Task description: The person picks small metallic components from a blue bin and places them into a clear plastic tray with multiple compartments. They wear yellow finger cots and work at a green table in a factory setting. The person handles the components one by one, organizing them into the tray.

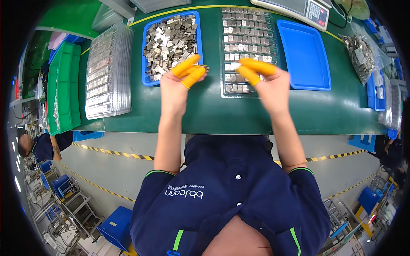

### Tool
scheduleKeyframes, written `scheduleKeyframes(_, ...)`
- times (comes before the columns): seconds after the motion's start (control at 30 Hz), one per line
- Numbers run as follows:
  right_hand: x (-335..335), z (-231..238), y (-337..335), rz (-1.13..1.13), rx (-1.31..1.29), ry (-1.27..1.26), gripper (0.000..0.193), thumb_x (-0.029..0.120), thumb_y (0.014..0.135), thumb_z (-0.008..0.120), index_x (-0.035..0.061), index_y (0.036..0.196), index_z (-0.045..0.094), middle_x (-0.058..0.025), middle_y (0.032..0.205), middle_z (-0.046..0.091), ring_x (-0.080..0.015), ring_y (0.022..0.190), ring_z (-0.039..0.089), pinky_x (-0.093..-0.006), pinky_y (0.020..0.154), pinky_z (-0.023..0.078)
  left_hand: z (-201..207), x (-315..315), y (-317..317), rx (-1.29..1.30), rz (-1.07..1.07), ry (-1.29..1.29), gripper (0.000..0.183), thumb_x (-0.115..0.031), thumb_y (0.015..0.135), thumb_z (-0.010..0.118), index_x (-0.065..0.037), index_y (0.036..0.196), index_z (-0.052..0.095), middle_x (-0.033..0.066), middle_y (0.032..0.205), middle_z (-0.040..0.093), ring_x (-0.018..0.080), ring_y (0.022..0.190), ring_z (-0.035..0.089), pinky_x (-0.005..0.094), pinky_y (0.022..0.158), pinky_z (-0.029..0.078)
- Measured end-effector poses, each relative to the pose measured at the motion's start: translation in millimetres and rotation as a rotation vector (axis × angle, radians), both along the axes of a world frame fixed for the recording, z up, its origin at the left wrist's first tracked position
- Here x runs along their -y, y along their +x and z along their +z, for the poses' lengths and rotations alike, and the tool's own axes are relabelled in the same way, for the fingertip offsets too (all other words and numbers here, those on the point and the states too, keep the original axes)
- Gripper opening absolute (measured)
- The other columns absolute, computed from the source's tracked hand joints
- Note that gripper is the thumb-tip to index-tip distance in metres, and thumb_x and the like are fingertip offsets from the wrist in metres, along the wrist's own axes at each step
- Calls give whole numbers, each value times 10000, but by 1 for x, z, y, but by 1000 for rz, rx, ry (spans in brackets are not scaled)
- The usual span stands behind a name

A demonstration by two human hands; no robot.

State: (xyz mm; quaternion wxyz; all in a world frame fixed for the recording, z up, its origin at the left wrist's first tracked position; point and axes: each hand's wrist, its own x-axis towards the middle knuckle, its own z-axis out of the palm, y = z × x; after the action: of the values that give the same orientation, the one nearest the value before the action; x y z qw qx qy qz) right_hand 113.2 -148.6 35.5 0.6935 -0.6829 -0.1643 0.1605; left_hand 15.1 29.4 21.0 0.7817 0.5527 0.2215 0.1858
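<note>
Yellow finger cots cover the thumb and forefinger of both hands. My left hand (177, 87) is at the near right corner of a blue tray (145, 70) heaped with small metal connector parts (173, 36). Its fingers are closed, and a bit of metal connector part (206, 68) shows past the fingertips. Over a clear plastic tray (228, 94) with rows of the same small parts (245, 47), my right hand (273, 85) has thumb and forefinger brought close together. Whatever lies between those fingertips is too small to make out against the rows.
An empty-looking blue tray (305, 55) lies to the right, below a scale (299, 10). Stacked clear trays (109, 72) and a green bin (64, 85) stand left. At far right are a bag of parts (358, 55) and a small blue bin (376, 91). Another person (47, 145) is beyond the left.
</note>
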Motion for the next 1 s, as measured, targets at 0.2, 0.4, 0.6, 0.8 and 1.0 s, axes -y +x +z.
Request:
scheduleKeyframes(0.2, -10, -6, -16, 129, -19, 24, 220, 46, 749, 697, 28, 968, 689, -54, 885, 688, -85, 789, 612, -225, 712, 490, -6, 31, -9, 55, 31, -210, 257, -10, 783, 667, 84, 1016, 612, 151, 912, 649, 201, 792, 652, 273, 731, 548)
scheduleKeyframes(0.4, -3, 0, -17, 71, 86, 4, 212, 47, 751, 694, 17, 960, 687, -69, 903, 687, -101, 798, 625, -224, 720, 490, -7, 31, -7, 38, 43, -197, 255, -4, 773, 676, 92, 1001, 612, 155, 911, 650, 206, 785, 653, 284, 734, 551)
scheduleKeyframes(0.6, 6, 2, -15, 129, 189, -123, 195, 43, 751, 689, 7, 943, 686, -71, 901, 685, -108, 808, 628, -233, 730, 493, -6, 37, -8, -20, -9, -41, 243, 14, 779, 651, 93, 1004, 608, 167, 918, 649, 212, 775, 657, 284, 727, 548)
scheduleKeyframes(0.8, 12, -7, -10, 286, -114, 20, 182, 6, 728, 702, -9, 909, 688, -76, 907, 678, -119, 825, 620, -249, 757, 491, -5, 42, -13, -3, -99, -128, 232, -10, 769, 684, 78, 978, 632, 140, 851, 662, 167, 716, 644, 256, 676, 530)
scheduleKeyframes(1.0, 17, -17, -15, 359, -357, 193, 183, -22, 708, 712, -21, 889, 684, -65, 892, 655, -123, 802, 606, -260, 754, 487, -6, 38, -18, 21, -290, -349, 222, -16, 779, 674, 65, 983, 637, 119, 835, 663, 151, 686, 637, 243, 657, 523)
